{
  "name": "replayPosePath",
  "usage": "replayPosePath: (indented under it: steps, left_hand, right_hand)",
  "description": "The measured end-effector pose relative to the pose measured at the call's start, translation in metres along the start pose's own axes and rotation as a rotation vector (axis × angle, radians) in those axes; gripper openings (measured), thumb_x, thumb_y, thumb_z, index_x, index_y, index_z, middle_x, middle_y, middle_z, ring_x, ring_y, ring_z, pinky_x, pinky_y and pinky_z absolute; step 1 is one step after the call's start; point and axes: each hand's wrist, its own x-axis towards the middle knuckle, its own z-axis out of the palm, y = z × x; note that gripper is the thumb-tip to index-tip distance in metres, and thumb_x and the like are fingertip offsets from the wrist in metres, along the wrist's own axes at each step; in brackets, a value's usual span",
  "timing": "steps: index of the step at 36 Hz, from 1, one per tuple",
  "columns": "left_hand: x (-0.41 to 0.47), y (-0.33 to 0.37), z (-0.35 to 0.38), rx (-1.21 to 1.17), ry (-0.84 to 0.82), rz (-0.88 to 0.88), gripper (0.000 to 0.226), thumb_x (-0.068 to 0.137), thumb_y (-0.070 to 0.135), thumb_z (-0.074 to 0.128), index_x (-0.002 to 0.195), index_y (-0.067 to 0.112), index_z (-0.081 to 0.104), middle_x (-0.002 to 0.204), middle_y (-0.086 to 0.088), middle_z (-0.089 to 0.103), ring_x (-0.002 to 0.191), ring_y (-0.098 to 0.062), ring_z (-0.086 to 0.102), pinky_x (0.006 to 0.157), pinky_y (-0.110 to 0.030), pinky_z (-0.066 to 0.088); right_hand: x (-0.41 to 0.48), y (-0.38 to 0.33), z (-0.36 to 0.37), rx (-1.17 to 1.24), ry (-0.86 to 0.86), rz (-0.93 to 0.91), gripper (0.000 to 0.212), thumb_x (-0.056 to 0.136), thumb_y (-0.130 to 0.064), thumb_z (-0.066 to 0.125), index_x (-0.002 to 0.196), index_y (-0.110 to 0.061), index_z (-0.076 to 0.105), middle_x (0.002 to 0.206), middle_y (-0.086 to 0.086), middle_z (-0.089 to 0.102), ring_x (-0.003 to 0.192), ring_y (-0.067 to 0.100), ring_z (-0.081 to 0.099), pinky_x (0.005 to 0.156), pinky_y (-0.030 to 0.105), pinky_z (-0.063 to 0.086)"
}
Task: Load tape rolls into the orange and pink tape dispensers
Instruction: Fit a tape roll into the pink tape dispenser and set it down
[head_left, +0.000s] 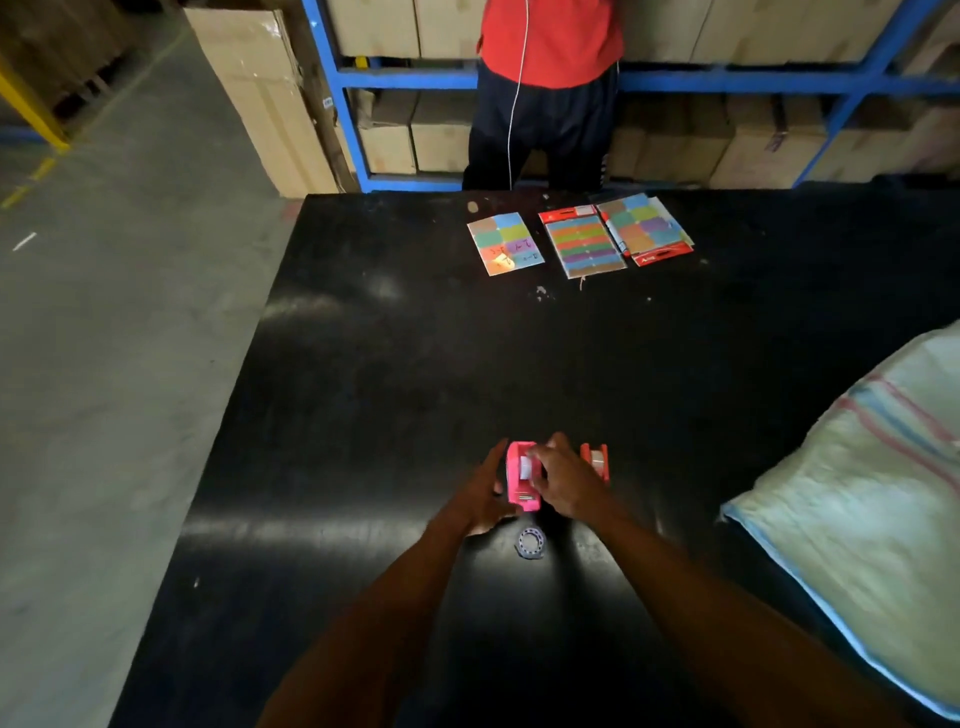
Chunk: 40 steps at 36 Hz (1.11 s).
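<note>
Two dispensers sit near the front of our black counter (363, 364), with a large woven sack (872, 519) lying on its right edge. We steady the pink tape dispenser (521, 483) with our left hand (485, 499), its grip closed against the side, while our right hand (563, 480) pinches the white tape roll (525, 467) seated inside. Just right stands the orange tape dispenser (596, 460), a roll already in it. A loose tape roll (530, 543) lies flat nearer us.
</note>
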Motion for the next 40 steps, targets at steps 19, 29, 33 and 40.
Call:
replayPosePath:
  steps: [19,29,33,40]
  left_hand:
    - [0.015,-0.011,0.009,-0.010,0.025,0.007,0.106,0.071,0.030,0.084,0.152,0.034,0.014,0.141,-0.003,0.052,0.118,-0.026,0.056,0.086,-0.022,0.040]
    - [-0.002,-0.014,0.015,-0.145,0.156,-0.043,0.095,0.079,0.007,0.073,0.153,0.020,0.016,0.113,-0.015,0.055,0.090,-0.022,0.059,0.064,-0.007,0.046]
    - [-0.020,-0.003,0.023,-0.383,0.199,-0.154,0.022,0.088,0.020,0.058,0.110,0.024,0.062,0.098,-0.015,0.065,0.076,-0.017,0.061,0.062,-0.025,0.051]
    - [-0.045,0.014,0.033,-0.561,0.318,-0.148,0.026,0.078,0.045,0.065,0.096,0.029,0.076,0.095,-0.010,0.077,0.087,-0.022,0.075,0.079,-0.041,0.062]
  right_hand:
    - [0.027,0.008,-0.031,-0.041,-0.279,-0.083,0.026,0.084,-0.029,0.074,0.107,-0.020,0.066,0.107,0.008,0.045,0.100,0.027,0.057,0.093,0.039,0.046]
    - [-0.010,-0.005,-0.030,-0.043,-0.136,-0.036,0.042,0.088,-0.023,0.066,0.129,-0.013,0.058,0.123,0.014,0.056,0.116,0.028,0.055,0.095,0.029,0.038]
    - [-0.024,-0.017,-0.026,-0.039,-0.111,-0.030,0.030,0.087,-0.017,0.063,0.116,-0.009,0.063,0.117,0.014,0.065,0.108,0.031,0.062,0.091,0.037,0.048]
    - [-0.047,-0.034,-0.024,-0.003,-0.051,-0.032,0.019,0.088,-0.020,0.061,0.103,-0.010,0.065,0.104,0.012,0.070,0.094,0.029,0.067,0.082,0.043,0.054]
